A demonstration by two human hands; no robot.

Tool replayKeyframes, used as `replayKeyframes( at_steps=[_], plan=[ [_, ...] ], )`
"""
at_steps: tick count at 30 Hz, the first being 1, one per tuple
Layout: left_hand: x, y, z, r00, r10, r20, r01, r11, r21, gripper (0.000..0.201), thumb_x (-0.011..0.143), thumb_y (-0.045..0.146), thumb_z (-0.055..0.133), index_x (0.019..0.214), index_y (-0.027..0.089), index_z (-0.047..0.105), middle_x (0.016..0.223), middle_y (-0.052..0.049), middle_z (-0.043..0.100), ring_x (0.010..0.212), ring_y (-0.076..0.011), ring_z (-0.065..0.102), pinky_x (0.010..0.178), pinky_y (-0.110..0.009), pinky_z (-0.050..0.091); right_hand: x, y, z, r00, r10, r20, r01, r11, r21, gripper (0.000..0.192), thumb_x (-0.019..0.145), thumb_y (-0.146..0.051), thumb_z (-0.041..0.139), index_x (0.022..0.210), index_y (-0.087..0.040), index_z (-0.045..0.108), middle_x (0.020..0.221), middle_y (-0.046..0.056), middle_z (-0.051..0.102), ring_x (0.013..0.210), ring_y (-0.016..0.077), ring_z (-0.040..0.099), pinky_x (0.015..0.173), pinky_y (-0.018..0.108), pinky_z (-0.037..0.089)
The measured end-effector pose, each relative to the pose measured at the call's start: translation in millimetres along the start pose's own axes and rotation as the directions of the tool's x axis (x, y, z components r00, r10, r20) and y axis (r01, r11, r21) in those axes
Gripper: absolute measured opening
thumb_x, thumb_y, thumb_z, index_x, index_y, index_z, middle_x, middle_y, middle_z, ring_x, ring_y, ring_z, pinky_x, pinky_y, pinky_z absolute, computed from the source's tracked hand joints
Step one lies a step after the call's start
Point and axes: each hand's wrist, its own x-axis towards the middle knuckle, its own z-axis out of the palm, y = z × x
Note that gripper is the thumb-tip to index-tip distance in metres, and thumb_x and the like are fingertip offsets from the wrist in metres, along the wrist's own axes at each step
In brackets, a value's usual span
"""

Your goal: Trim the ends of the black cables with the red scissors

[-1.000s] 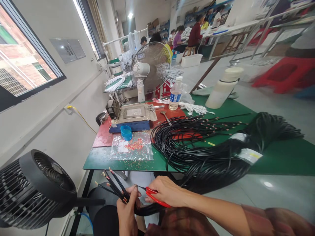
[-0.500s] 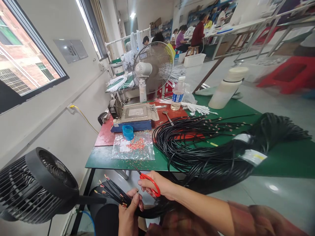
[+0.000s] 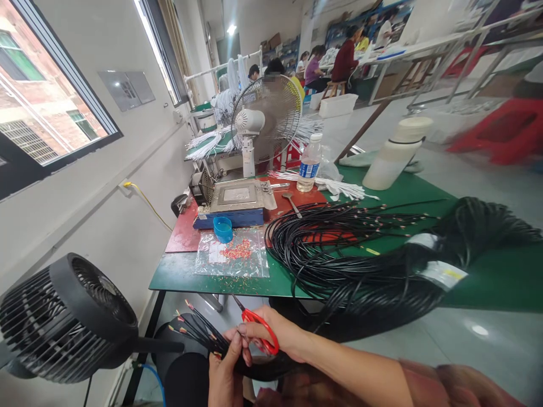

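Head view: my left hand (image 3: 223,376) is closed round a fanned bunch of black cables (image 3: 199,330) held below the table edge (image 3: 220,291), their stripped coloured tips pointing up and left, while my right hand (image 3: 275,339) is curled through the handles of the red scissors (image 3: 258,328), blades raised just beside those tips. By my judgement only this handful is in work; the large cable bundle (image 3: 382,265) on the green table awaits, and red trimmings (image 3: 235,250) on the plastic sheet suggest some cutting is done.
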Motion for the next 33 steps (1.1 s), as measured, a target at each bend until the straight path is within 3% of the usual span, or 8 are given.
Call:
replayKeyframes(
  at_steps=[5,10,16,20,27,33],
  plan=[
    [-2,0,3.3,1.000,0.014,0.024,-0.014,1.000,-0.009,0.023,0.070,0.029,0.056,0.053,0.014,0.054,0.046,0.001,0.051,0.052,-0.0073,0.046,0.055,-0.022,0.035,3,2,-1,0.997,0.063,0.035,-0.065,0.996,0.061,0.045,0.065,-0.053,0.063,0.055,-0.009,0.056,0.039,-0.004,0.044,0.031,0.0030,0.035,0.031,0.016,0.021],
    [-3,0,5.7,0.999,-0.047,-0.003,0.046,0.993,-0.113,0.018,0.065,0.026,0.062,0.053,0.014,0.055,0.048,0.001,0.054,0.048,-0.0046,0.045,0.052,-0.019,0.035,9,13,-5,0.971,0.211,0.111,-0.229,0.957,0.179,0.038,0.069,-0.046,0.062,0.059,-0.010,0.057,0.043,-0.003,0.047,0.034,0.0026,0.039,0.032,0.012,0.025],
    [-2,-1,5.7,0.999,-0.051,0.008,0.051,0.988,-0.142,0.019,0.064,0.028,0.063,0.053,0.015,0.054,0.047,0.001,0.056,0.048,-0.0057,0.047,0.052,-0.019,0.038,6,10,-4,0.956,0.270,0.117,-0.291,0.926,0.241,0.028,0.070,-0.036,0.059,0.060,-0.011,0.057,0.041,-0.005,0.041,0.032,0.0022,0.034,0.030,0.012,0.023],
    [0,-3,4.4,0.998,-0.050,0.044,0.055,0.988,-0.147,0.021,0.066,0.027,0.061,0.051,0.015,0.053,0.045,0.002,0.053,0.046,-0.0043,0.044,0.052,-0.018,0.037,4,8,-2,0.968,0.235,0.091,-0.249,0.949,0.194,0.030,0.069,-0.039,0.058,0.056,-0.012,0.054,0.040,-0.005,0.040,0.030,0.0041,0.035,0.028,0.015,0.020],
    [0,-4,5.3,0.999,-0.031,0.014,0.032,0.991,-0.132,0.020,0.065,0.027,0.062,0.052,0.014,0.054,0.047,0.002,0.054,0.047,-0.0043,0.044,0.051,-0.018,0.037,6,13,-5,0.987,0.139,0.076,-0.148,0.980,0.134,0.044,0.066,-0.056,0.059,0.058,-0.013,0.053,0.041,-0.006,0.041,0.031,0.0037,0.033,0.031,0.016,0.021],
    [2,-6,5.4,1.000,-0.019,-0.014,0.016,0.989,-0.144,0.018,0.066,0.026,0.062,0.054,0.014,0.056,0.050,0.001,0.055,0.048,-0.0040,0.045,0.050,-0.017,0.037,3,11,-2,0.998,0.036,0.056,-0.039,0.998,0.058,0.047,0.063,-0.056,0.062,0.056,-0.010,0.056,0.039,-0.003,0.045,0.035,0.0043,0.035,0.035,0.017,0.023]
  ],
)
